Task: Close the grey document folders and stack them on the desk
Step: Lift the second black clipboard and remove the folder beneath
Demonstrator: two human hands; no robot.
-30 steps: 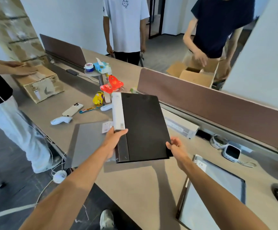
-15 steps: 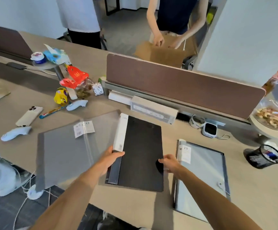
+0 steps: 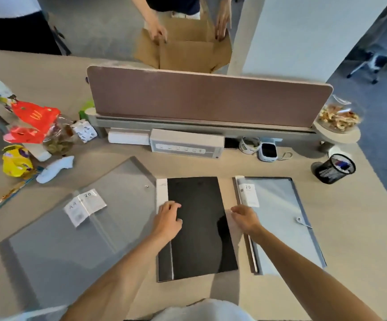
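An open grey folder (image 3: 72,228) lies flat toward the worktop's (image 3: 361,228) left edge. The left hand (image 3: 168,218) rests loosely, grasping nothing, on the closed dark folder (image 3: 199,228) at the near edge's middle. The right hand (image 3: 243,218) touches this folder's right edge, fingers loosely curled, beside a third folder (image 3: 280,218).

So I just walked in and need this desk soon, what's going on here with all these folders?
A person is sorting folders on the desk. Both hands rest on a closed dark folder lying flat in the middle: the left hand near its spine, the right hand at its right edge. A grey folder lies spread open to the left, and another grey folder lies to the right. Nothing is stacked yet.
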